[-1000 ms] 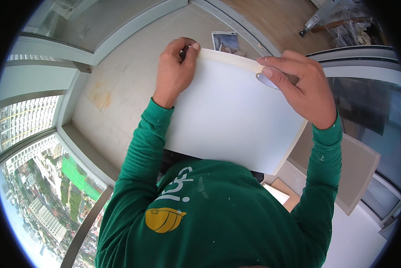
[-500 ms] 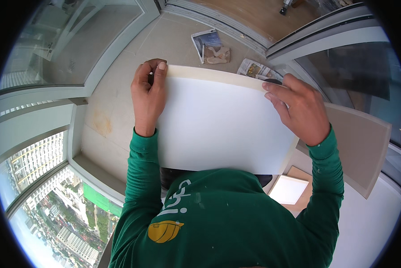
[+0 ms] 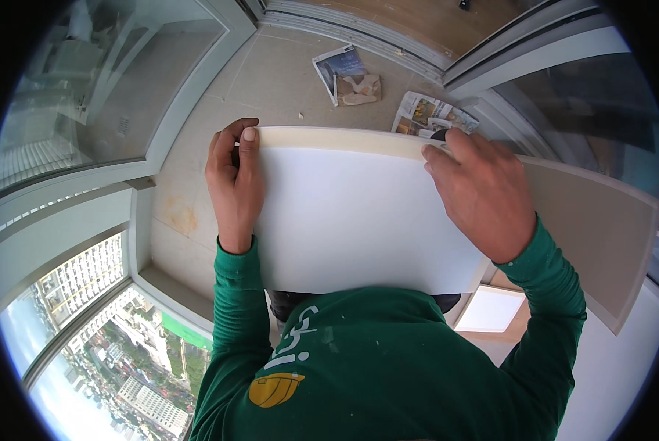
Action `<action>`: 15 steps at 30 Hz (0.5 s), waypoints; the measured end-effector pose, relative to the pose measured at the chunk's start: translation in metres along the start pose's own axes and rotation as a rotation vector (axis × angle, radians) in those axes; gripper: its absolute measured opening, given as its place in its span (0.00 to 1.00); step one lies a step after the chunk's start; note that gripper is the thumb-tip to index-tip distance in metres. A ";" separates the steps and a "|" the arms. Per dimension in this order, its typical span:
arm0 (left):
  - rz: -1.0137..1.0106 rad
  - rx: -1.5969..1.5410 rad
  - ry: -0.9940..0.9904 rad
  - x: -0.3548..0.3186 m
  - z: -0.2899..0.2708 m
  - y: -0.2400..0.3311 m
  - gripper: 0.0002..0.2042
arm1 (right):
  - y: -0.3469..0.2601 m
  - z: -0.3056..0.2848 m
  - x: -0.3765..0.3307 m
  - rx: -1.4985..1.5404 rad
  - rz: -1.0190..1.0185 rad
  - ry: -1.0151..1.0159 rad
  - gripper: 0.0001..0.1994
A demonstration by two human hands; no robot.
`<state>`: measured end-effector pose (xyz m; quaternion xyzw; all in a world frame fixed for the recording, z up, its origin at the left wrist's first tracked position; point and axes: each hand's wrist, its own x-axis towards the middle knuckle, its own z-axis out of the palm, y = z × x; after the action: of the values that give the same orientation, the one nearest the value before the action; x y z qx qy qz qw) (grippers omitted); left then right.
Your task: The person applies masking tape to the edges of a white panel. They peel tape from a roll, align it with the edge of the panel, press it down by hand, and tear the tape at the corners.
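A white rectangular panel [image 3: 351, 213] lies across my front, with a cream strip [image 3: 337, 142] along its far edge; a similar pale band shows at its right edge. My left hand [image 3: 234, 180] is closed on the far left corner, thumb on top of the strip and fingers curled behind. At the far right my right hand [image 3: 480, 187] is closed over the same edge, fingertips pressed on the strip. A small dark object [image 3: 440, 135] shows just beyond those fingertips; its kind cannot be made out. The panel's underside is hidden.
Printed paper sheets [image 3: 432, 114] and a magazine [image 3: 338, 65] with crumpled brown paper [image 3: 359, 90] lie on the tiled floor ahead. A taupe panel [image 3: 590, 228] stands at right, near a smaller white-faced board [image 3: 491, 309]. Glass doors and a window [image 3: 116, 353] surround me.
The panel and both hands sit slightly lower in view. My right hand has turned more over the far edge, its fingers bending down onto the strip. My left hand keeps its corner grip.
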<state>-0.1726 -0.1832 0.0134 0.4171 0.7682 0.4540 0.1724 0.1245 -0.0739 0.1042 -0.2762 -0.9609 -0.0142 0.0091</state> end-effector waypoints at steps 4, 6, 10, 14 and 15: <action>0.028 0.009 0.007 0.000 0.002 -0.003 0.14 | 0.000 0.002 0.002 -0.030 -0.012 -0.016 0.11; 0.093 0.079 0.011 -0.001 0.002 -0.002 0.14 | 0.000 0.002 0.002 -0.022 -0.009 -0.013 0.11; 0.214 0.245 0.129 -0.005 0.002 0.004 0.15 | 0.001 0.008 0.004 -0.025 0.000 0.010 0.11; 0.471 0.508 0.166 -0.020 0.000 0.006 0.17 | 0.001 0.007 0.003 -0.030 -0.013 0.015 0.11; 0.510 0.586 0.114 -0.025 -0.003 0.011 0.18 | 0.001 0.008 0.002 -0.030 -0.010 0.021 0.11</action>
<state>-0.1542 -0.2025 0.0209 0.6003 0.7453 0.2661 -0.1153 0.1228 -0.0716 0.0968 -0.2715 -0.9618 -0.0318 0.0151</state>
